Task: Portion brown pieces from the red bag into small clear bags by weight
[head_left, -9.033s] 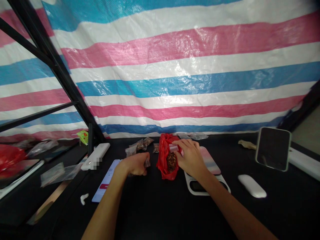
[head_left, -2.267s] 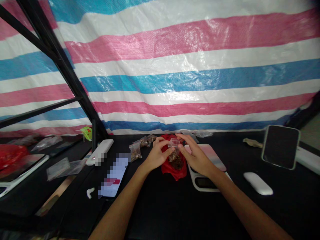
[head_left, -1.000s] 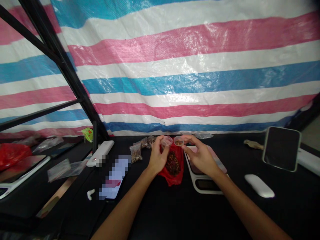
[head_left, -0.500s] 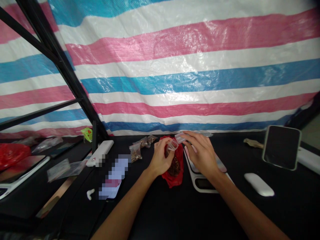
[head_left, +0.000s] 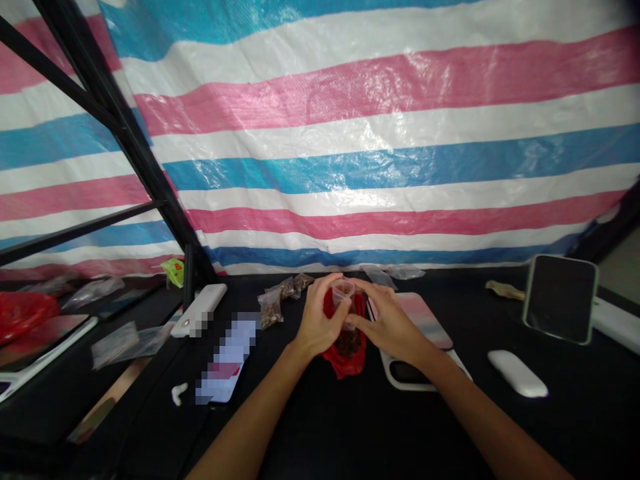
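Note:
Both hands meet over a red plastic bag (head_left: pixel 341 363) of dark brown bits on the black table (head_left: pixel 350 433). My left hand (head_left: pixel 319 321) and my right hand (head_left: pixel 387 322) pinch a small clear zip bag (head_left: pixel 343 293) between their fingertips, holding it upright above the red bag. The little bag's contents are hard to make out. Left of my left hand lie filled small bags (head_left: pixel 273 310) of the same brown bits.
A small scale (head_left: pixel 417 340) with a pink top sits under my right forearm. A phone (head_left: pixel 223 363), a white power bank (head_left: pixel 199 309) and a white earbud (head_left: pixel 177 393) lie at left. At right are a white case (head_left: pixel 517 373) and a dark tablet (head_left: pixel 560 298). A striped tarp hangs behind.
A second ago the hands held a small cup and the clear bag apart; they came together, and now both pinch the bag upright over the red bag.

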Demonstrator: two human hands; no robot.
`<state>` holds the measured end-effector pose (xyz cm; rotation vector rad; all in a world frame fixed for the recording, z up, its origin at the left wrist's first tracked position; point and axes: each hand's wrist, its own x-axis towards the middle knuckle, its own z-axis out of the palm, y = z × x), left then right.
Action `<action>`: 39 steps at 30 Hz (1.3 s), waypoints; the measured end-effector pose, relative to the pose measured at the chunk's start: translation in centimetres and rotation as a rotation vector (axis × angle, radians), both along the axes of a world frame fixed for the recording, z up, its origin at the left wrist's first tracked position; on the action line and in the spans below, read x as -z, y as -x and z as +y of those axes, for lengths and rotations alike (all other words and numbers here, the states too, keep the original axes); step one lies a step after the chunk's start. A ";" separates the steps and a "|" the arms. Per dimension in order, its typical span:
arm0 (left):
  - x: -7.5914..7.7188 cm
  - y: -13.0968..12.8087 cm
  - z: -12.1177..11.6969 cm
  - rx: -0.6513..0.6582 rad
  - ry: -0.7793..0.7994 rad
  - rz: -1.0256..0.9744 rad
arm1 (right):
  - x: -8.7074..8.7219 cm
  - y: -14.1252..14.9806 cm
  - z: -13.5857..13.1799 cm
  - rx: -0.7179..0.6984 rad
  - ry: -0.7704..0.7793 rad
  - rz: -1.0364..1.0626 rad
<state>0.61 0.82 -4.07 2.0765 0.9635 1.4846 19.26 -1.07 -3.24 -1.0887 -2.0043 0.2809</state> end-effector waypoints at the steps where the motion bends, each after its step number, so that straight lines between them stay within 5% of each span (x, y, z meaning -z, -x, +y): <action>1: -0.1 -0.1 0.0 0.033 0.024 -0.026 | -0.1 0.0 0.0 -0.010 0.004 0.033; 5: 0.0 -0.2 0.3 0.141 0.110 -0.102 | -1.3 -0.9 -0.2 -0.006 -0.013 0.044; 10: 0.2 0.3 0.5 0.091 0.067 -0.041 | -2.5 -4.7 0.3 0.172 -0.058 -0.231; 14: 0.0 0.4 0.5 0.050 0.032 -0.007 | -2.0 -7.6 1.2 0.185 0.070 -0.378; 24: -0.1 0.4 0.5 -0.037 -0.062 0.115 | -1.8 -8.9 1.5 0.195 0.012 -0.155; 39: -0.3 0.5 0.4 -0.127 -0.128 0.145 | -2.0 -9.1 1.4 0.025 -0.017 -0.006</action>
